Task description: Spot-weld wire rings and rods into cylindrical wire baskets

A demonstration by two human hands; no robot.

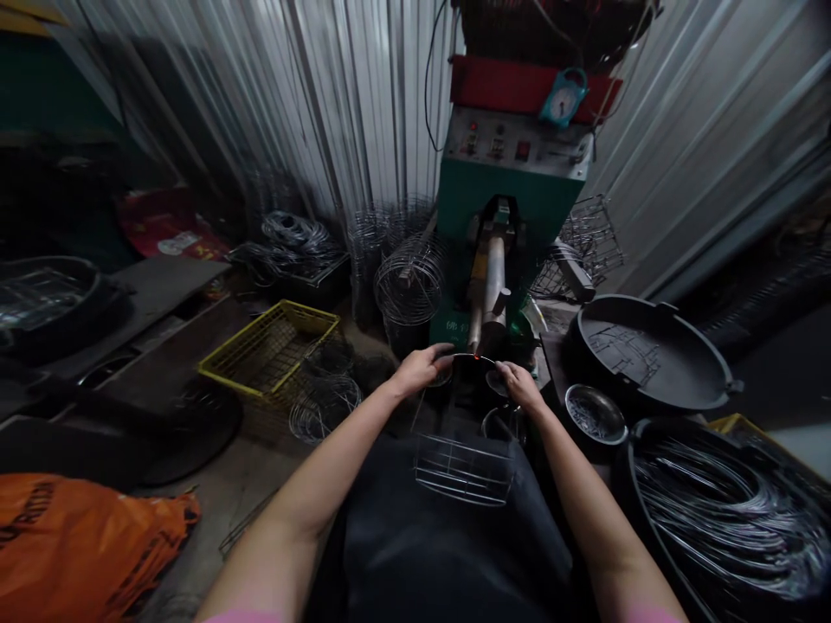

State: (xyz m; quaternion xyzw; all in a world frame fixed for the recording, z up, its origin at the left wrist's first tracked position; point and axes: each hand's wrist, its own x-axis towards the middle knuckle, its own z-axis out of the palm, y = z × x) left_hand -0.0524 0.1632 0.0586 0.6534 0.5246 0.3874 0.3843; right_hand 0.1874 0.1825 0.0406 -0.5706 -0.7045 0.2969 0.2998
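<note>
My left hand [419, 370] and my right hand [519, 383] are closed on opposite ends of a thin curved metal wire [462, 355]. The wire's middle lies at the tip of the electrode on a green spot welding machine [512, 186], where a small spot glows red-orange. Whether the wire is a closed ring cannot be made out. On the dark apron over my lap sits a wire basket frame [464, 472], below both hands. A round wire ring [503, 424] shows dimly under my right hand.
To the left stand a yellow wire crate [269, 346] and stacks of wire rings [410, 277]. On the right are a black round tub [655, 350], a metal bowl of small pieces [595, 414] and a bin of wire hoops [720, 510]. An orange bag [84, 545] lies at lower left.
</note>
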